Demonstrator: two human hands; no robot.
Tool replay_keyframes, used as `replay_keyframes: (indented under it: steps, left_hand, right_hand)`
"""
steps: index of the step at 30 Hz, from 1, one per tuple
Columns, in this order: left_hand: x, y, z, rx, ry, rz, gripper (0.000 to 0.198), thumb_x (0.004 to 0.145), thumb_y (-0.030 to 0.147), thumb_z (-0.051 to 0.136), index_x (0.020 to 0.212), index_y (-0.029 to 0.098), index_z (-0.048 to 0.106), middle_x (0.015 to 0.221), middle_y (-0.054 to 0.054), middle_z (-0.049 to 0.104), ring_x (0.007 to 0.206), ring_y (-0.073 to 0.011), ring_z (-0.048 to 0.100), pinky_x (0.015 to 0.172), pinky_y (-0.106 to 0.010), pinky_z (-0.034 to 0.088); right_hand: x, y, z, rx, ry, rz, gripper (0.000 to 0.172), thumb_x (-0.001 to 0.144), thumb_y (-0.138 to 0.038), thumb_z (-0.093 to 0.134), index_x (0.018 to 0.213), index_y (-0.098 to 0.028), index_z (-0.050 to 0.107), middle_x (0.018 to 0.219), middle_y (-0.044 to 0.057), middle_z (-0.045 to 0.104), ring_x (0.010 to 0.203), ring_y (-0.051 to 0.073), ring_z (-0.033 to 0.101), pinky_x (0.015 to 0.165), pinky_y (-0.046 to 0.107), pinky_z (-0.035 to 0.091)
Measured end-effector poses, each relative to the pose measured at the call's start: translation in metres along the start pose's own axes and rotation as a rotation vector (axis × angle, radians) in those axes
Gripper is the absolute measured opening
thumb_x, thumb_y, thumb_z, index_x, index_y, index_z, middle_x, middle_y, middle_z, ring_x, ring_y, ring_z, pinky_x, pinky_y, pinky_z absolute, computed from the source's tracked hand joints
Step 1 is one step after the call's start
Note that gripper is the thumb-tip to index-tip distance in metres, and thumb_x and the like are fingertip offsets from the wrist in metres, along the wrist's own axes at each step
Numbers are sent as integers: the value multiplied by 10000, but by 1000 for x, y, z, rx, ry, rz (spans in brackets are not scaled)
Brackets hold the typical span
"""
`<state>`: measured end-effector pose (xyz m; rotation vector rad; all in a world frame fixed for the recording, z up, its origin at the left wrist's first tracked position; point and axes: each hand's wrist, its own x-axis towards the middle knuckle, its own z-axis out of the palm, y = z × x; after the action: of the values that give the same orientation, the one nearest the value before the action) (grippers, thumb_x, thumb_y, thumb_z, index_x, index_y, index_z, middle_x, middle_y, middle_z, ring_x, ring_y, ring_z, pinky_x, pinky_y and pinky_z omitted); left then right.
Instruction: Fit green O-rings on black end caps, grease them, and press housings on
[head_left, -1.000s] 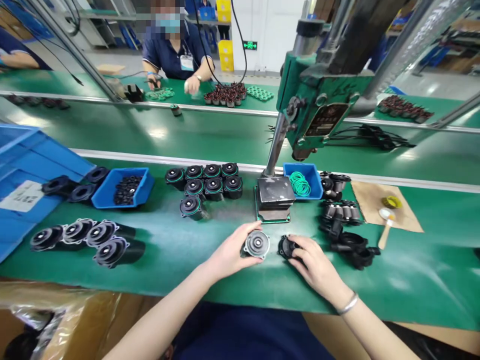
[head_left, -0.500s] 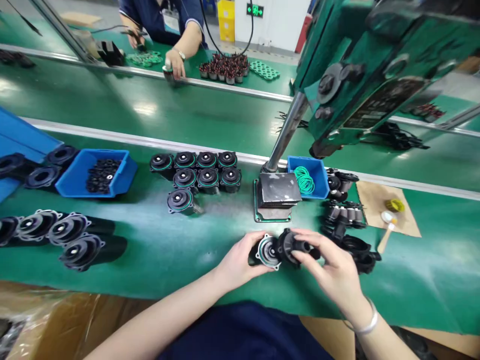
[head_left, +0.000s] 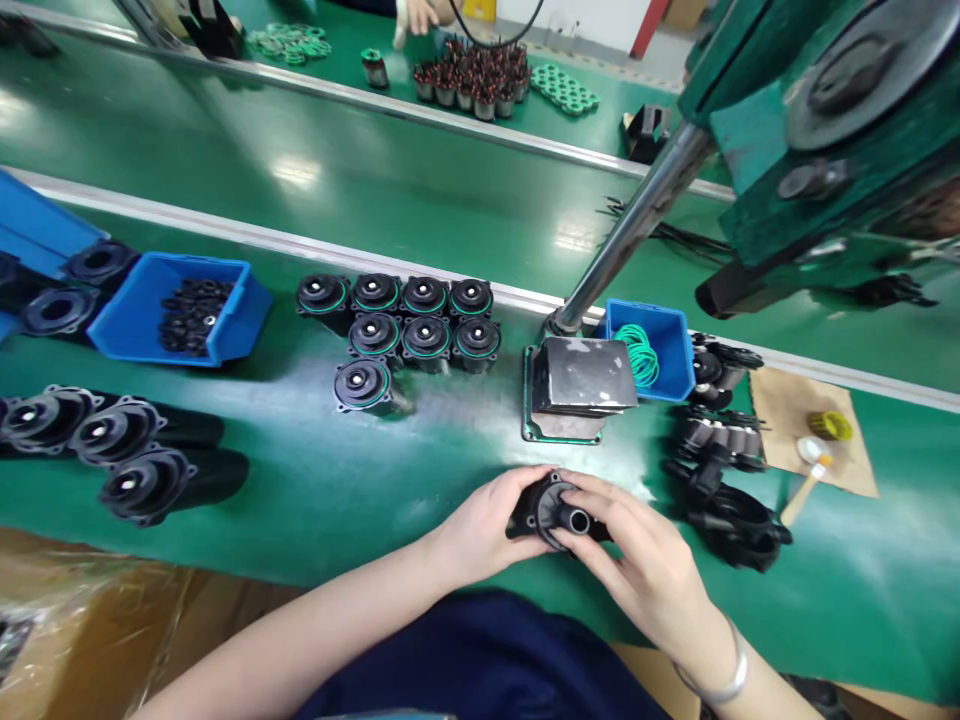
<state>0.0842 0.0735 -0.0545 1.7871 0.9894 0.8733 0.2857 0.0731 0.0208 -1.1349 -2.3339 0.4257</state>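
Observation:
Close to the table's front edge, my left hand [head_left: 487, 528] is wrapped round a black cylindrical motor housing [head_left: 520, 518]. A black pump cover [head_left: 550, 508] with a short round spout sits against the housing's end. My right hand [head_left: 641, 550] grips this cover by its rim and spout, fingers closed. The joint between cover and housing is mostly hidden by fingers. Just behind my hands stands a metal block [head_left: 581, 375] on the base of a green press [head_left: 795, 170].
Several housings with green rings [head_left: 427, 340] stand left of the block; more housings [head_left: 142, 485] lie further left. Blue bins hold small black parts [head_left: 196, 315] and green rings [head_left: 637, 355]. Black covers [head_left: 739, 525], a brush [head_left: 806, 490] and a co-worker's hand [head_left: 416, 18] are visible.
My right hand has brought the cover left onto the housing's end, covering its green-ringed opening. The view has shifted down. The co-worker's hand has let go of a small part.

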Motion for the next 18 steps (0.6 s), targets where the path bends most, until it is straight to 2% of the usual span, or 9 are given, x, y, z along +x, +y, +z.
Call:
replay_keyframes:
  steps: [4,18]
  left_hand:
    - [1,1,-1,-6,15,53,675,842,366,735,1395,226,374,1341,-135,613,1234,-274,620,1053,-424,530]
    - [0,-2,-2,12,9,97,668,860,397,711,1394,214,353,1326,-158,618,1215,-275,633,1021,-429,555]
  right_hand:
    - [2,0,-1,-7,-38,4,272,920,-236,633,1178,-165,588,1226,120,663,1169,179,644,982,305,592]
    - [4,-1,-3,-33,-49,-45,272,908,-200,644,1159,-102,604,1234,144,657,1201,172,626,1037,259,539]
